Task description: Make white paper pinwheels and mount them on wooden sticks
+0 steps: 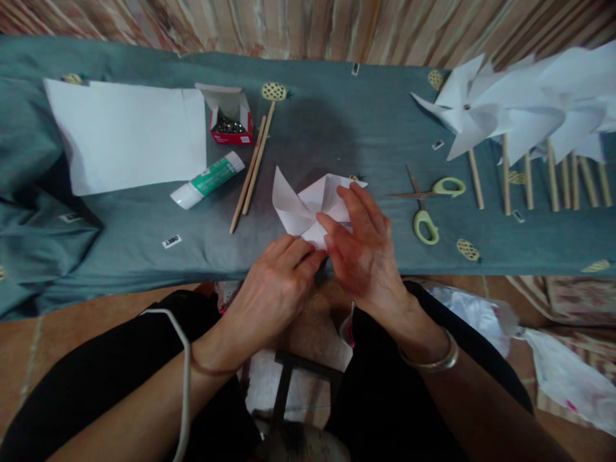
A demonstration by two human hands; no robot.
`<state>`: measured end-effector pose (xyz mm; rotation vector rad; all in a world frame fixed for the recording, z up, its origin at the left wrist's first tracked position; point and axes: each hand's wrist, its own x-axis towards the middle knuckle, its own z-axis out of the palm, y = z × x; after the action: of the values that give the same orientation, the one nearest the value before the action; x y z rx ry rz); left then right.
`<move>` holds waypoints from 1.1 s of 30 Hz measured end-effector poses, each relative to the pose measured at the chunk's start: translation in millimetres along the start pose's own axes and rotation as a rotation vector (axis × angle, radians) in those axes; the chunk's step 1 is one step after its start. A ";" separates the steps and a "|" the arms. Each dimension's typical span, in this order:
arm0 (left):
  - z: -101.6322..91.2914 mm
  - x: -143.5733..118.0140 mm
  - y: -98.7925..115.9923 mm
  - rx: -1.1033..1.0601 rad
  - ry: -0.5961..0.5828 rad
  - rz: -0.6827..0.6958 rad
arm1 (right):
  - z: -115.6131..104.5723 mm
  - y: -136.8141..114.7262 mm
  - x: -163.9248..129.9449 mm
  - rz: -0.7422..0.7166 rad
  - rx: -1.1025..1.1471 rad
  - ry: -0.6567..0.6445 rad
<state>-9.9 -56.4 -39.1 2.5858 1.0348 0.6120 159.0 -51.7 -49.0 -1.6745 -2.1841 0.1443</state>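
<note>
A white paper pinwheel [301,208] lies near the front edge of the cloth-covered table, its blades folded toward the middle. My left hand [282,279] grips its lower edge, the fingers closed on the paper. On the right side, my right hand [360,247] holds the pinwheel with fingers bent over a blade and the thumb side near its centre. No stick is attached to this pinwheel in view. To its left lie two wooden sticks [253,167] side by side. Green-handled scissors [423,194] rest with blades spread, to the right of my right hand.
Several finished pinwheels on sticks [466,108] overlap at the right. On the left are white paper sheets [129,138], a green and white glue stick [209,179] and an open red box [231,131] of small metal pieces. A white cable [185,378] crosses my left forearm.
</note>
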 end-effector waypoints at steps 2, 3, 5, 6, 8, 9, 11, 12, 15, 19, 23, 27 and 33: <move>-0.1 -0.3 -0.1 -0.006 0.007 0.002 | 0.6 -0.9 -0.4 -0.022 -0.040 0.028; -0.2 -0.3 -0.1 -0.009 0.006 0.003 | 0.9 -1.1 -0.7 -0.032 -0.062 0.035; -0.7 -0.1 -0.1 -0.011 0.004 0.002 | 1.4 -1.3 -1.1 -0.044 -0.100 0.035; -0.9 0.1 -0.1 -0.009 0.001 0.000 | 1.7 -1.4 -1.2 -0.042 -0.108 0.027; -1.2 0.7 -0.1 -0.002 -0.002 -0.004 | 2.2 -1.9 -1.2 -0.030 -0.091 -0.004; -1.3 0.9 -0.3 0.002 -0.003 -0.005 | 2.6 -2.4 -1.2 -0.021 -0.066 -0.024; -1.5 1.0 -0.6 0.005 -0.011 -0.007 | 3.5 -3.7 -1.2 -0.010 0.007 -0.050; -1.6 1.0 -0.9 0.004 -0.018 -0.009 | 3.9 -4.2 -1.3 -0.010 0.048 -0.054; -1.7 0.7 -1.5 -0.007 -0.032 -0.012 | 4.8 -4.8 -2.2 -0.018 0.154 -0.064; -1.7 1.2 -2.2 -0.005 -0.033 -0.010 | 4.6 -3.2 -4.5 -0.041 0.193 -0.092; -2.6 2.0 -3.4 -0.003 -0.035 -0.012 | 5.2 -1.5 -7.0 -0.075 0.165 -0.102; -3.7 1.0 -6.1 -0.016 -0.014 -0.020 | 8.1 -0.4 -9.1 -0.085 0.153 -0.106; -3.3 -0.7 -9.7 -0.047 0.008 -0.027 | 11.1 -1.7 -10.4 -0.082 0.154 -0.100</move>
<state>-17.6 -49.7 -40.4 2.5272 1.0432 0.6330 155.8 -60.4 -61.1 -1.5212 -2.2474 0.3712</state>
